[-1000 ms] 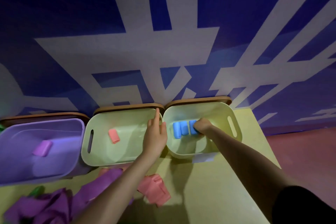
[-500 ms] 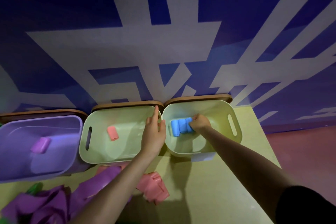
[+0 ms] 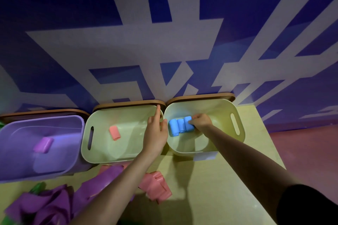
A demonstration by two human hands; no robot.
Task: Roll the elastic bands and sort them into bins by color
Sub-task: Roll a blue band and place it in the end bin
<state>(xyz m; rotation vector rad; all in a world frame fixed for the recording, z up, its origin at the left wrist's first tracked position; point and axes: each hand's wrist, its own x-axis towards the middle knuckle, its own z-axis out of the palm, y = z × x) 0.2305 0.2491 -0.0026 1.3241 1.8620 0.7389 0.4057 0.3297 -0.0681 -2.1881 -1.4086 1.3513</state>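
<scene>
Gripping blue rolls – right hand fingers curled | left hand fingers relaxed, index extended

The purple bin is cut off by the left edge, and the purple roll inside it is blurred. The loose purple bands are cut by the bottom and left edges; part of them is covered by the left forearm. A green scrap beside them is mostly hidden, so its kind cannot be told. The pink bands are partly covered by the same forearm. The fingertips of the right hand are hidden against the blue rolls, so the grip cannot be made out. The right sleeve is cut off at the corner.
</scene>
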